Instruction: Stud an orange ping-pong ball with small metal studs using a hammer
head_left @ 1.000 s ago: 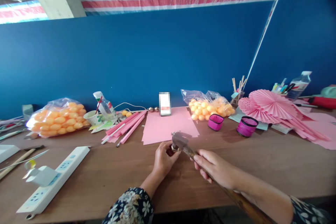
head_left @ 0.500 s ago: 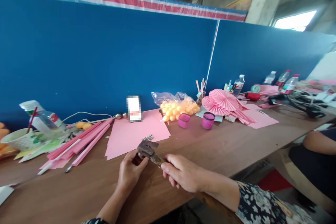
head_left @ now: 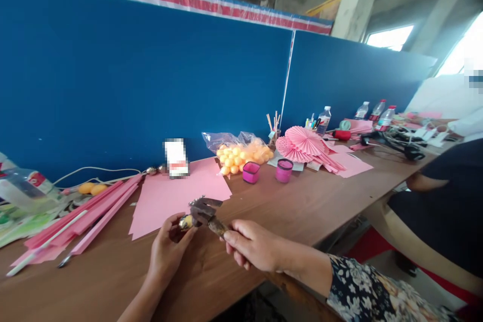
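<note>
Pink paper sheet (head_left: 177,193), bagged orange balls (head_left: 241,152), pink fans (head_left: 302,142).

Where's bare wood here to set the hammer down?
Bare wood: right of the right hand and hammer, between pink cups and front edge; and left of the left hand and gold piece, by the pink strips. Crowded at the back: ball bag, fans.

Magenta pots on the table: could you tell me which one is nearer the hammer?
The left magenta pot, just off the pink sheet's corner; the other pot stands nearer the paper fans.
</note>
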A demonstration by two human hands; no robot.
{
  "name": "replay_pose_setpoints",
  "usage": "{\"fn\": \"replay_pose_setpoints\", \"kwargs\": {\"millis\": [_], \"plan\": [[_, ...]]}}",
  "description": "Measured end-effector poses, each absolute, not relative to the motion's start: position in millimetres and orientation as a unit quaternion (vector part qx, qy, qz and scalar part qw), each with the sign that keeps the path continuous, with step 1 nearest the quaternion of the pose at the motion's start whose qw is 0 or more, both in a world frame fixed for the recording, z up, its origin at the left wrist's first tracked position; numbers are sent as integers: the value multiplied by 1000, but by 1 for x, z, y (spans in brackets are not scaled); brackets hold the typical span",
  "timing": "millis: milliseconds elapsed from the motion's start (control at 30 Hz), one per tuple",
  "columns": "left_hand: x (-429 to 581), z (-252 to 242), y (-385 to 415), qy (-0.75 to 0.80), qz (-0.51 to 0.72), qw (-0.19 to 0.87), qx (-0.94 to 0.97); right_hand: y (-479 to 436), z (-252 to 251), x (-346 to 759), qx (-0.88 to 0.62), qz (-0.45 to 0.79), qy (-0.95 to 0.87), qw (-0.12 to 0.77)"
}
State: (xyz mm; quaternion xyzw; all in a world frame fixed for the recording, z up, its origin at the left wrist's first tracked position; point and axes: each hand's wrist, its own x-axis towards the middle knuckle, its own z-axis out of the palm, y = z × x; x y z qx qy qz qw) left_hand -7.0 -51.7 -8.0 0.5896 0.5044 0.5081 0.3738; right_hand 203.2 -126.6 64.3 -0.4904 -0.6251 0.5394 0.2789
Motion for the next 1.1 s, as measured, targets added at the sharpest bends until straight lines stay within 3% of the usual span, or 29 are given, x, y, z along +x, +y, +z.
{"fn": "replay_pose_setpoints", "kwargs": {"millis": [467, 733, 1100], "plan": [[-8, 1, -54, 571, 470, 346, 577, -130, 68, 212, -496, 539, -617, 290], [-10, 0, -53, 578, 465, 336, 581, -131, 63, 231, -531, 477, -651, 258], [-10, -3, -54, 555, 487, 360, 571, -116, 45, 270, -619, 196, -738, 185]]}}
